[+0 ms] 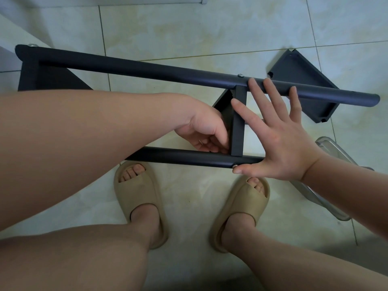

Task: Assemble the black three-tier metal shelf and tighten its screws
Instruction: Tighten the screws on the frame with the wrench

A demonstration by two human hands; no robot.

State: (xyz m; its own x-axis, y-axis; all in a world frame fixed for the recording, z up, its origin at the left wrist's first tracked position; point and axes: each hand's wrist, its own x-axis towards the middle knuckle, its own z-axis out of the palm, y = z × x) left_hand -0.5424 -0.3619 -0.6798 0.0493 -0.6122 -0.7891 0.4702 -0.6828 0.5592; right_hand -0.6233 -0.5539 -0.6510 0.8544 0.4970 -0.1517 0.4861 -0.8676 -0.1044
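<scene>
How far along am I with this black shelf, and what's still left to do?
Roughly two-thirds. Done: the end tier and middle tier sit between the two tubes, with screws showing on the far tube. In hand: your left hand works at the middle tier's joint on the near tube while your right hand braces both tubes. Left: the third tier lies loose on the floor.

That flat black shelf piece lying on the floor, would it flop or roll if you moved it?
The shelf piece probably stays stiff: it looks like metal with folded-up edges. It likely won't roll, since it lies flat. Pushed, it may slide easily, because the floor tiles look smooth and glossy.
</scene>
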